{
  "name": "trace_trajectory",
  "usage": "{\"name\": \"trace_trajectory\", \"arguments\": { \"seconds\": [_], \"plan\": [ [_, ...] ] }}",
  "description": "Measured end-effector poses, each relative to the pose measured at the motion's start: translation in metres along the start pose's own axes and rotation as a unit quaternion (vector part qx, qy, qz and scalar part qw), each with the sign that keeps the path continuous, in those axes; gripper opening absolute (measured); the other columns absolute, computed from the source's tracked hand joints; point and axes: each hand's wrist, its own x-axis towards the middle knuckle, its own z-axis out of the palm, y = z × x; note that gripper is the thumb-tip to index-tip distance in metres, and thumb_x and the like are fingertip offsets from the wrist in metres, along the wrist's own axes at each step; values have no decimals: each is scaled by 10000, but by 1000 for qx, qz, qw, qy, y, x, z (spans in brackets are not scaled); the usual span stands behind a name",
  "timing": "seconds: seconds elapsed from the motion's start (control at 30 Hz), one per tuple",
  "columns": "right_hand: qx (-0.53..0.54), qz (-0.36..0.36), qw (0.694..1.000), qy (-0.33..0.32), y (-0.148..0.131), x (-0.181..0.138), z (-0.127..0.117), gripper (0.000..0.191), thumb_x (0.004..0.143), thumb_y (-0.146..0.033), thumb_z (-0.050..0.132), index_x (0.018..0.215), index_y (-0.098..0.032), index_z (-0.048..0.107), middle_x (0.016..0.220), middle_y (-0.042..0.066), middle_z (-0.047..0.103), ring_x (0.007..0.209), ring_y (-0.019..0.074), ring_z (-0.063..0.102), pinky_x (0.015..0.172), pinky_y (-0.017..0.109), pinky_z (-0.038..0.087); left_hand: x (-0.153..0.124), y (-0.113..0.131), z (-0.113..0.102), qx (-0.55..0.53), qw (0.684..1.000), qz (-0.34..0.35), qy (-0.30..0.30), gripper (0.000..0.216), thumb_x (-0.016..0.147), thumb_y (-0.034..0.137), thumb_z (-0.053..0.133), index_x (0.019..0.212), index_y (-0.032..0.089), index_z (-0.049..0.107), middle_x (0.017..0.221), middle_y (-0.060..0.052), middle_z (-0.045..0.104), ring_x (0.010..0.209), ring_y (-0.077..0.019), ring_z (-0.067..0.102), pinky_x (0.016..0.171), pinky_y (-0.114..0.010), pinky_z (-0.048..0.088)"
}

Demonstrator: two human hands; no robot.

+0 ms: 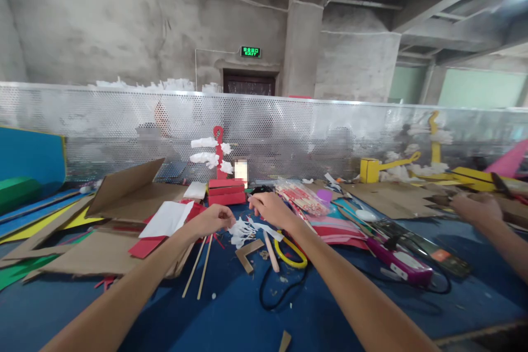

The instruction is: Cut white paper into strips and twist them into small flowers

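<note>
My left hand [215, 220] hovers over the middle of the table, fingers curled together beside a pile of torn white tissue strips [242, 232]. What its fingertips hold, if anything, is too small to make out. Just across the pile, my right hand [269, 209] has its fingers bent and drawn together, with their contents hidden. Behind both hands lies a red cardboard box [226, 192]. A red upright strip [218, 137] with white tissue clumps on both sides rises behind it.
Cardboard sheets [99, 253] and red-and-white paper [165, 220] lie left, near two thin wooden sticks [204, 269]. Yellow-handled scissors [291, 256], a purple device [398, 264] and a bag of sticks [303, 198] are right. Another person's hand [476, 212] works far right. A perforated metal screen [289, 137] stands behind.
</note>
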Motion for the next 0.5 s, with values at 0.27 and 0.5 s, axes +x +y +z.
{"name": "trace_trajectory", "arguments": {
  "seconds": [0.27,0.5],
  "plan": [
    [-112,51,992,-33,24,-2,-13,143,818,-258,555,799,-197,683,725,35,694,614,142,599,546,219,326,-4,-7,2,75,997,3,-15,263,714,393,599,807,151,645,738,-43,661,679,-176,594,619,-251,441],
    [-123,49,983,-124,25,-7,-8,231,634,-417,731,760,-225,710,777,42,709,666,186,631,531,233,346,-6,-4,0,109,994,20,20,239,740,390,589,846,180,636,852,-56,677,744,-176,604,659,-244,441]
  ]
}}
